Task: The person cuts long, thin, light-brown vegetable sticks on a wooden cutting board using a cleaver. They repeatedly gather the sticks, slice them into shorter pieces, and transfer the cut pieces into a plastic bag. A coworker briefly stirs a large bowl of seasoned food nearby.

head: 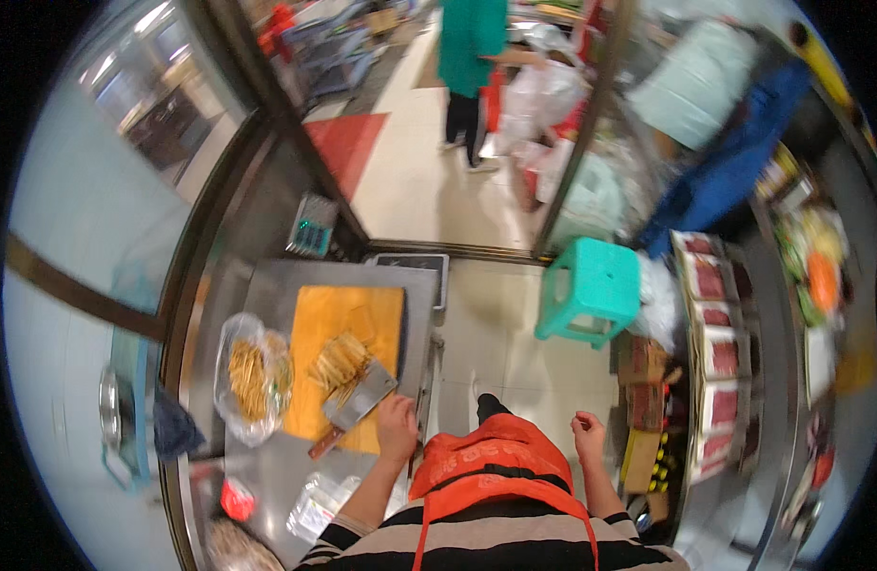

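My left hand (398, 425) is at the near right side of a yellow cutting board (381, 307), close to the corner of a cleaver blade (363, 391). Its fingers are bent; whether they touch the board or the blade is unclear. The cleaver's wooden handle (326, 442) points towards me and to the left. Just beyond the blade, a pile of yellowish-brown cut strips (338, 362) lies on the board. Left of the board, a clear plastic-lined container (224, 389) holds more thin strips (247, 378). My right hand (588, 432) hangs over the floor, fingers loosely curled around nothing visible.
A metal table (267, 278) carries the board, a digital scale (314, 225) and clear plastic packs (317, 507). A green plastic stool (595, 285) stands ahead to the right. Shelves with packed trays (717, 350) line the right. Beyond the doorway stands a person in green (473, 50).
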{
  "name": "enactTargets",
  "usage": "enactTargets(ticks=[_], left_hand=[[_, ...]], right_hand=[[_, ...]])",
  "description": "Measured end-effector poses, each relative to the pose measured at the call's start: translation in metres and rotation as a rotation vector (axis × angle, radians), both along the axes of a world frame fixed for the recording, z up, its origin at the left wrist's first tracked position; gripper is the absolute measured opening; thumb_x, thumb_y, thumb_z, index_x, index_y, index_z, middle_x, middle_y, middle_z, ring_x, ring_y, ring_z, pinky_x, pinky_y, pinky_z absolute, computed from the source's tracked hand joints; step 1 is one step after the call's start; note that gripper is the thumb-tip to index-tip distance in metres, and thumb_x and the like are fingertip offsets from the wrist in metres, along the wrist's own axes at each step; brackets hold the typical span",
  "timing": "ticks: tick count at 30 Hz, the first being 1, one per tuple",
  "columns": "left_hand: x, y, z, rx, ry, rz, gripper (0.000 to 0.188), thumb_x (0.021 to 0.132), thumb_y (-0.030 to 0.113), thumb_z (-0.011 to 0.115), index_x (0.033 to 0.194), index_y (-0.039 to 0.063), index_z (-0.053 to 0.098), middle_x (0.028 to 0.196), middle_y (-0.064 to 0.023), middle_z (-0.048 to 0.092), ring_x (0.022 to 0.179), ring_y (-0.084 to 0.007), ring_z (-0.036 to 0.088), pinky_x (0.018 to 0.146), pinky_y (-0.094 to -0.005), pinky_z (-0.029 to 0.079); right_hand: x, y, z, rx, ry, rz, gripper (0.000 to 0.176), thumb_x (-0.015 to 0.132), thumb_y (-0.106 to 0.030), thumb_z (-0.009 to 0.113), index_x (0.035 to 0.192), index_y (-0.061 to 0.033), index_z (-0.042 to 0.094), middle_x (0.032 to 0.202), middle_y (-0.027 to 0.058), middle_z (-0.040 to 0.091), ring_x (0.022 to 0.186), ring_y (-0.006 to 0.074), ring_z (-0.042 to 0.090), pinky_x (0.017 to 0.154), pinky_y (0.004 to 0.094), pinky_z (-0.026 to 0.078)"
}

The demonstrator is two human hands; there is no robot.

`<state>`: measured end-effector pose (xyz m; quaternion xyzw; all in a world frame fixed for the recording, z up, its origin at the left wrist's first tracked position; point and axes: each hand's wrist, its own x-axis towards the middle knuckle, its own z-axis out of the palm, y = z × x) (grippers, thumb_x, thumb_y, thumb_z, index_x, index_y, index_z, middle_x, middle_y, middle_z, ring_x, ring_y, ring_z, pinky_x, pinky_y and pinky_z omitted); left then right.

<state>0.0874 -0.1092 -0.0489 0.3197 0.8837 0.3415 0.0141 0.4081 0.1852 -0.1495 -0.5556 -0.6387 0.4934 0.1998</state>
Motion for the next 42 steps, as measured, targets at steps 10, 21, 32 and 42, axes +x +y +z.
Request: enactTargets(ticks=[10, 21, 32, 42], left_hand=[[0.003, -0.038, 0.028, -0.549, -0.173, 0.718, 0.045, 0.074, 0.0, 0.06, 0.118, 0.004, 0.053, 0.126, -0.0153, 0.05, 0.122, -0.0371, 0.045, 0.104, -0.0475, 0.038], [-0.014, -0.098, -0.012, -0.537, 0.033, 0.77, 0.043, 0.072, -0.001, 0.061, 0.114, 0.002, 0.052, 0.118, -0.017, 0.053, 0.118, -0.0367, 0.049, 0.107, -0.0477, 0.036], [-0.032, -0.137, 0.022, -0.396, -0.021, 0.44, 0.03, 0.063, 0.011, 0.068, 0.091, 0.005, 0.056, 0.088, -0.0104, 0.059, 0.081, -0.0294, 0.063, 0.067, -0.0411, 0.052], [-0.018, -0.149, 0.055, -0.267, 0.289, 0.573, 0.023, 0.059, 0.013, 0.067, 0.075, 0.008, 0.052, 0.072, -0.006, 0.053, 0.069, -0.0241, 0.061, 0.059, -0.0366, 0.051]], right_hand=[[-0.247, 0.087, 0.037, 0.054, 0.109, 0.778, 0.02, 0.09, -0.011, 0.067, 0.108, -0.0017, 0.068, 0.096, 0.0086, 0.07, 0.086, 0.016, 0.067, 0.078, 0.03, 0.054], [-0.414, -0.041, 0.088, 0.207, 0.301, 1.446, 0.023, 0.084, -0.005, 0.071, 0.106, -0.0014, 0.066, 0.088, 0.0124, 0.067, 0.076, 0.0227, 0.066, 0.072, 0.0318, 0.053], [-0.45, -0.18, 0.145, 0.841, 0.418, 2.058, 0.071, 0.07, -0.027, 0.084, 0.133, -0.0123, 0.054, 0.139, 0.0143, 0.042, 0.136, 0.0401, 0.031, 0.11, 0.0567, 0.028], [-0.477, -0.241, 0.133, 0.906, 0.375, 2.279, 0.08, 0.088, -0.061, 0.057, 0.143, -0.0043, 0.044, 0.152, 0.0233, 0.03, 0.146, 0.0448, 0.011, 0.116, 0.0631, 0.007]])
